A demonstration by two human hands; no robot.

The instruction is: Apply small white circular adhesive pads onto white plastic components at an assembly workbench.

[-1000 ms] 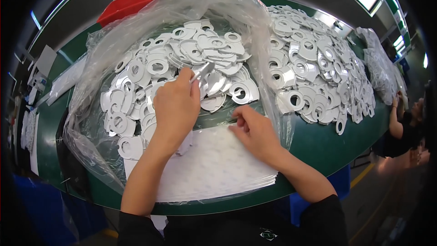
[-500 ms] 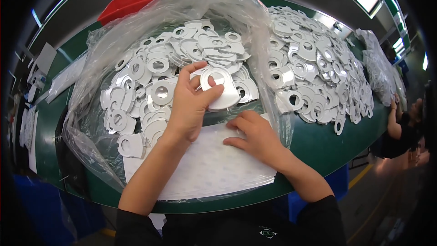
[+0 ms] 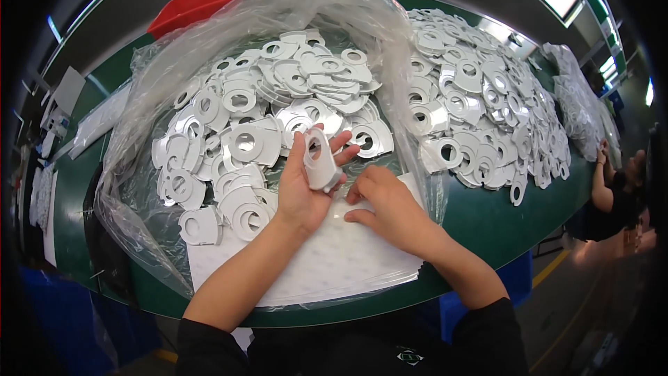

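Note:
My left hand (image 3: 306, 195) is turned palm up, gripping a white plastic ring-shaped part (image 3: 321, 160) with a round hole and a flat tab. The part is tilted, its hole toward the far side. My right hand (image 3: 390, 209) lies over the stack of white sheets (image 3: 313, 271), holding no part; its thumb and forefinger are apart and its other fingers are partly curled under. Faint pale marks cover the top sheet. Beyond my hands, a heap of similar white parts (image 3: 243, 101) lies inside a clear plastic bag (image 3: 132, 188).
A second heap of white parts (image 3: 480, 97) covers the green table (image 3: 480, 219) on the right. A red bin (image 3: 195, 7) stands at the back left. Crumpled plastic (image 3: 574, 97) lies at the far right, near another person's arm (image 3: 601, 184).
My left hand has drawn nearer to me and turned palm up, tilting the white part steeply. My right hand has barely moved on the sheets.

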